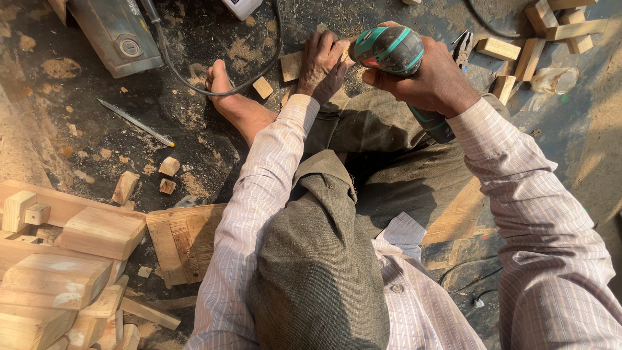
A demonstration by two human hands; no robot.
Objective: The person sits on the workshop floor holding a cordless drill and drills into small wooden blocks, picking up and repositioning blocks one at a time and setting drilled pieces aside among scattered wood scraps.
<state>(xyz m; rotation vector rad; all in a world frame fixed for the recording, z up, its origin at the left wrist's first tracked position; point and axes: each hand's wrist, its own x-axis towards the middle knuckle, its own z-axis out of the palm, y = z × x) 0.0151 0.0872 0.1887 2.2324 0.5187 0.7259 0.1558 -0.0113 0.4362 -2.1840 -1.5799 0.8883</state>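
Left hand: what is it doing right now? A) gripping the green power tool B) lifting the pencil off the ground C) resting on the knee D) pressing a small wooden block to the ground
D: the left hand lies spread over a small wooden block on the ground, while the right hand grips the green power tool.

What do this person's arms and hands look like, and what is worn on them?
Both arms are covered by long sleeves of a pale shirt with a fine check of thin lines, slightly pinkish in the sunlight. The cuffs reach the wrists. The left hand and right hand are bare: no gloves, and no rings, watch or bands show from this angle.
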